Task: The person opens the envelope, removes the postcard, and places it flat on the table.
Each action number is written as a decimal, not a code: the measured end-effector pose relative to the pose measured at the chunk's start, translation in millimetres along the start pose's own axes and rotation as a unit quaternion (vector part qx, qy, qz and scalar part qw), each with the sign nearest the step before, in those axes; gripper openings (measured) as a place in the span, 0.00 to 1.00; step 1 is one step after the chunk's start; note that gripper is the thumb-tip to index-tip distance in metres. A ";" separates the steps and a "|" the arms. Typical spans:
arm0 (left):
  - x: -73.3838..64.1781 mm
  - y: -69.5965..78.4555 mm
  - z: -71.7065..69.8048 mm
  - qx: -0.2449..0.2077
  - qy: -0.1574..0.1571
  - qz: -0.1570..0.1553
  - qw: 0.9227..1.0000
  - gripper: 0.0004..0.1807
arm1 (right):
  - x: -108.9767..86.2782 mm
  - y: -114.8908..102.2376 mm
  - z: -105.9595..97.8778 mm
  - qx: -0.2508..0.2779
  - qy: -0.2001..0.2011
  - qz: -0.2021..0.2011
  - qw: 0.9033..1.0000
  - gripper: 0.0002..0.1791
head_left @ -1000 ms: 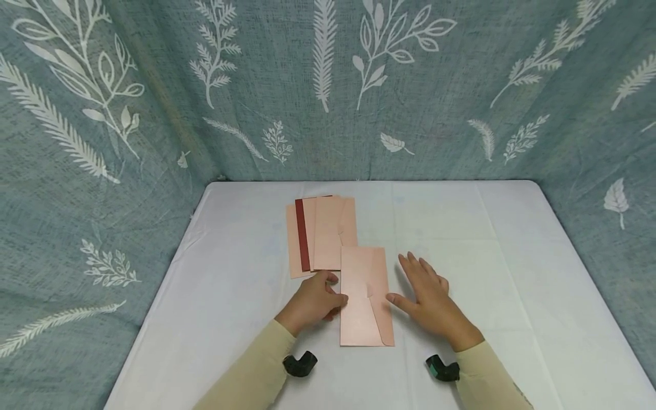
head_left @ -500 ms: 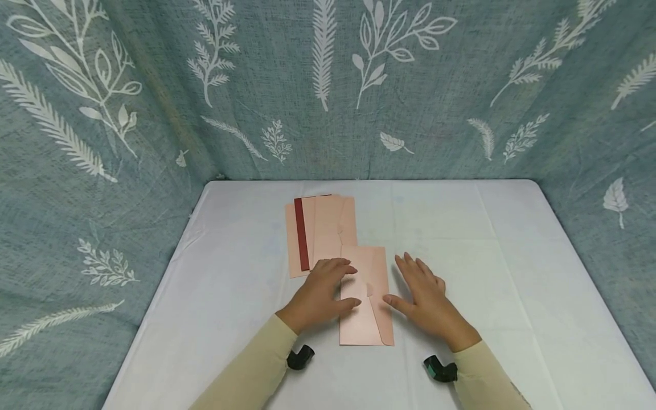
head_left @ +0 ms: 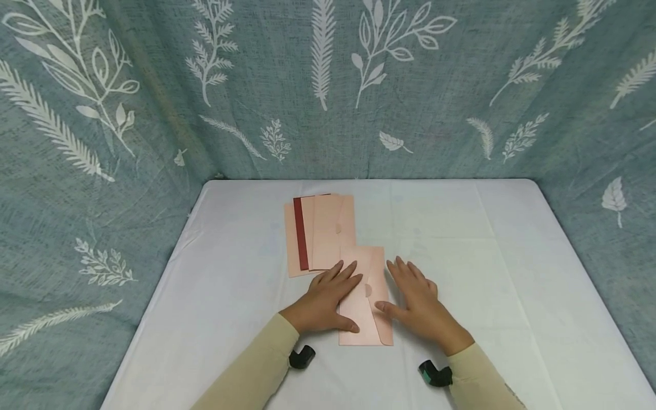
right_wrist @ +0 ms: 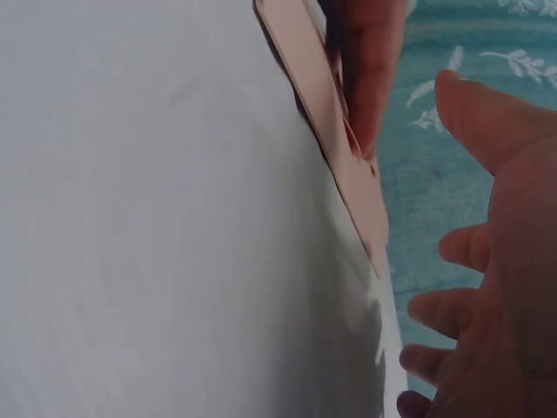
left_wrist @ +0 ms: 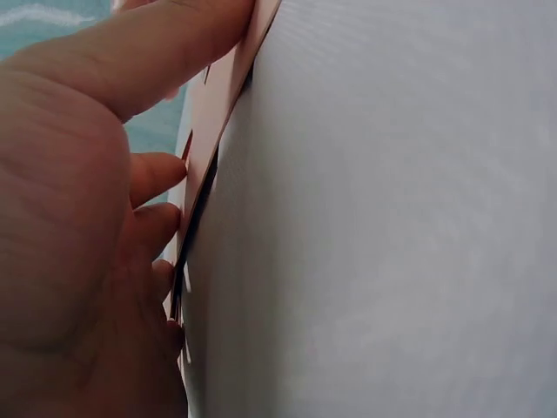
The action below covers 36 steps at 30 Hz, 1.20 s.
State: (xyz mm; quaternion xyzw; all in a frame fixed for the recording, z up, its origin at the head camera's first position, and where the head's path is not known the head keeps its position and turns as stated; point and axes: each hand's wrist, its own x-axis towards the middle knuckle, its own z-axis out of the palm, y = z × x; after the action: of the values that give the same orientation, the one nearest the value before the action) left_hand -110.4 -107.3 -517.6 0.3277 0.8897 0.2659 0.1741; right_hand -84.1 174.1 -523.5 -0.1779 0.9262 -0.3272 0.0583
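A pink envelope [head_left: 359, 307] lies on the white table with its slanted flap edge and small round tab facing up. My left hand [head_left: 328, 302] is spread flat over the envelope's left half, fingers fairly straight, fingertips and thumb resting on the paper. In the left wrist view the thumb [left_wrist: 148, 52] lies across the envelope [left_wrist: 213, 113] near its edge. My right hand [head_left: 422, 307] is beside the right edge with loosely spread fingers, its thumb over the flap. The right wrist view shows the right hand [right_wrist: 513, 261] apart from the envelope [right_wrist: 322, 96], gripping nothing.
Behind the envelope lies a fanned stack of pink envelopes [head_left: 328, 228], one with a dark red strip [head_left: 300, 233]; the front envelope overlaps its lower right corner. The white-covered table [head_left: 461, 239] ends at a green leaf-patterned curtain [head_left: 435, 148]. Dark wrist devices sit at both sleeves.
My left hand has moved from the envelope's left edge to the right, onto its face, and its fingers have straightened. The right hand has shifted slightly left, with its thumb now over the flap.
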 end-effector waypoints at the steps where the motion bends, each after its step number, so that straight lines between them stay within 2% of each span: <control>1: -0.1 0.4 -0.1 0.002 -0.002 -0.001 1.000 0.61 | 0.1 -0.8 1.2 -0.001 -0.001 -0.001 1.000 0.54; 12: 0.1 -0.6 1.2 0.018 -0.013 -0.003 1.000 0.62 | 0.2 -5.6 16.6 -0.004 -0.024 -0.029 0.999 0.56; 22: -0.6 -1.5 0.7 0.018 -0.017 0.001 1.000 0.62 | -0.9 -12.1 25.3 -0.086 -0.053 -0.033 0.994 0.56; 36: -1.8 -1.4 0.0 0.015 -0.022 -0.007 1.000 0.63 | -3.3 -16.8 21.9 -0.074 -0.047 -0.041 0.995 0.49</control>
State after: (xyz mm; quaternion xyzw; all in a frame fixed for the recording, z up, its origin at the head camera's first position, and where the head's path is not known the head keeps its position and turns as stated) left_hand -109.8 -109.5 -518.2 0.3295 0.8921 0.2437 0.1903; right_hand -71.2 150.4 -530.1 -0.2348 0.9360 -0.2511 0.0752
